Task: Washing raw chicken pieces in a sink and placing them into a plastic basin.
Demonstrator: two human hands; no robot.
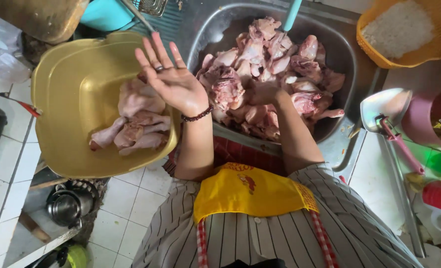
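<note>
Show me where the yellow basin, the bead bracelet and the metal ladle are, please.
yellow basin (64,106): head view, bare inner wall at left.
bead bracelet (197,116): head view, beads across the left wrist.
metal ladle (381,104): head view, middle of the shiny bowl.

Sink (347,54): dull grey metal, smooth, wet sheen.
Raw chicken pieces (270,64): pale pink skin, moist and glossy, pimpled.
Basin (69,94): mustard-yellow plastic, smooth, soft gloss.
Chicken in basin (131,126): same wet, slick skin.
Left hand (173,79): bare, damp-looking palm; metal ring, dark glossy bead bracelet.
Basket (431,49): orange plastic, perforated weave; white grainy rice inside.
Scoop (381,106): polished metal, mirror-bright; pink plastic handle.
Apron (252,191): yellow cloth, matt; red-checked straps.
Shirt (280,238): striped woven cloth, matt.
Floor tiles (131,203): white ceramic, faint shine.
Pot (66,206): shiny steel.
</note>
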